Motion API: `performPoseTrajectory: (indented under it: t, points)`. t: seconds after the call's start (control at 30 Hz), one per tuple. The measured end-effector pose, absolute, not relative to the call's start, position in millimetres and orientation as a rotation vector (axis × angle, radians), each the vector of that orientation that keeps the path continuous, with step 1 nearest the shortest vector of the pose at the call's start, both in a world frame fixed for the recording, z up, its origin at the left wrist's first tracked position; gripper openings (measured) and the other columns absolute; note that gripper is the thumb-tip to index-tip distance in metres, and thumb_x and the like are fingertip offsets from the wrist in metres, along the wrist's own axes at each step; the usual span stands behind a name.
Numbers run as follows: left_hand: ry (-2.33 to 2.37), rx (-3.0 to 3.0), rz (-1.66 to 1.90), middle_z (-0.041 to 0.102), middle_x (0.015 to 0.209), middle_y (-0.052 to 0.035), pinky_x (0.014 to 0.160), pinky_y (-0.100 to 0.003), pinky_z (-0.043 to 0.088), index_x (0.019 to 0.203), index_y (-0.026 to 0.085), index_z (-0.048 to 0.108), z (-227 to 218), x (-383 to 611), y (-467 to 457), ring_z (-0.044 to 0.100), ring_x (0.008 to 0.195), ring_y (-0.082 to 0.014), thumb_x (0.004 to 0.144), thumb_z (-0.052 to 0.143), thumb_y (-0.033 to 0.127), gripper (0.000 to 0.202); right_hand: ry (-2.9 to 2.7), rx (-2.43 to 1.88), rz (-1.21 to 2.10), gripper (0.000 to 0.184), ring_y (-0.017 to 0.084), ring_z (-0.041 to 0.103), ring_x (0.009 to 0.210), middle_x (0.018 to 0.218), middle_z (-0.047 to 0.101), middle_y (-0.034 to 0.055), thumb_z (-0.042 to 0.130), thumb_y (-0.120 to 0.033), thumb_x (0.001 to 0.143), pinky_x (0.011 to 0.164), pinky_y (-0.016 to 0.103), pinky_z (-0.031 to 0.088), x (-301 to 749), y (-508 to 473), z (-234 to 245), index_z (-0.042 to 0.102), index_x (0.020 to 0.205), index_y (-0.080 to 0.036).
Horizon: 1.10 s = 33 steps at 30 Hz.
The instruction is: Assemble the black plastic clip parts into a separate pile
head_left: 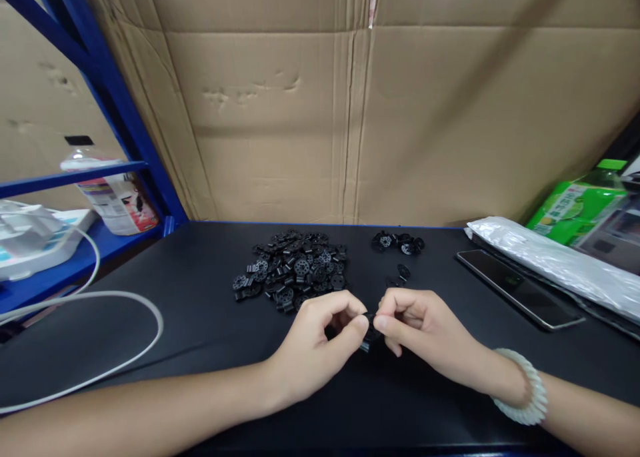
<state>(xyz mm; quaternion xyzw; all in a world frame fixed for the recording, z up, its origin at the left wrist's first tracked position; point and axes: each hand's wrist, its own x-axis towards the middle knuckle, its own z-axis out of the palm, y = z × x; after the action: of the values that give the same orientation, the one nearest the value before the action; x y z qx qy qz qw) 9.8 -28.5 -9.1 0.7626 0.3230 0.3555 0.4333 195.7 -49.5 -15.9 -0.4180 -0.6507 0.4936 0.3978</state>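
Between my two hands is a small black plastic part (371,335), mostly covered by my fingertips. My left hand (325,340) pinches its left side with thumb and forefinger. On the other side, my right hand (417,323) is closed on it in a similar pinch. Behind my left hand lies a heap of small black round parts with holes (300,267). A smaller group of black round parts (399,243) sits farther back on the right. One loose black disc (403,271) rests just beyond my right hand, with another piece partly hidden near it.
A smartphone (517,289) and a silvery plastic package (555,250) lie on the right of the black table (200,350). A white cable (150,301) loops over the left side. A blue shelf (155,170) holds a bottle (113,197) and power strip (45,237). Cardboard (270,123) stands behind.
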Motion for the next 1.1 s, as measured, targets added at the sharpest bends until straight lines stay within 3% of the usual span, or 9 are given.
performPoseTrajectory:
  t: [0.43,0.7,0.9,0.97,1.1]
  points:
    - [0.768,1.834,0.880,0.048,0.061,0.0030,0.055,-0.022,0.039,0.066,0.016,0.051,-14,7,-28,0.045,0.058,-0.0106,0.087,0.054,0.026,0.024,-1.693,-1.051,1.284,0.026,0.009,0.048,0.053,0.058,0.052,-0.0035,0.061,-0.038,0.085,0.053,0.023,0.036,197,-50,-15,0.054,0.073,-0.016]
    - [0.806,1.892,0.898,0.056,0.067,0.0006,0.060,-0.023,0.044,0.075,0.015,0.061,-13,8,-27,0.053,0.063,-0.0124,0.088,0.054,0.026,0.018,-1.672,-1.071,1.173,0.028,0.009,0.046,0.052,0.056,0.049,-0.0044,0.063,-0.039,0.084,0.053,0.023,0.038,198,-47,-15,0.053,0.070,-0.017]
    - [0.925,2.184,1.150,0.068,0.076,-0.0022,0.066,-0.023,0.046,0.085,0.015,0.069,17,-5,-10,0.061,0.069,-0.0143,0.086,0.057,0.024,0.015,-1.682,-1.041,1.162,0.029,0.009,0.053,0.058,0.074,0.057,-0.0006,0.056,-0.042,0.089,0.057,0.024,0.044,206,-39,-17,0.062,0.105,-0.018]
    - [1.071,2.261,1.224,0.072,0.083,-0.0043,0.068,-0.024,0.047,0.086,0.014,0.071,37,-19,7,0.064,0.075,-0.0165,0.085,0.058,0.027,0.019,-1.668,-1.086,1.107,0.029,0.010,0.053,0.059,0.074,0.056,-0.0007,0.054,-0.042,0.090,0.058,0.024,0.045,209,-37,-16,0.063,0.107,-0.020]
    - [1.645,2.511,0.733,0.076,0.080,-0.0047,0.067,-0.026,0.046,0.080,0.017,0.075,69,-59,48,0.067,0.073,-0.0195,0.080,0.059,0.028,0.019,-1.655,-1.125,1.011,0.025,0.011,0.053,0.061,0.069,0.054,-0.0009,0.051,-0.040,0.092,0.059,0.024,0.044,211,-37,-14,0.065,0.097,-0.019]
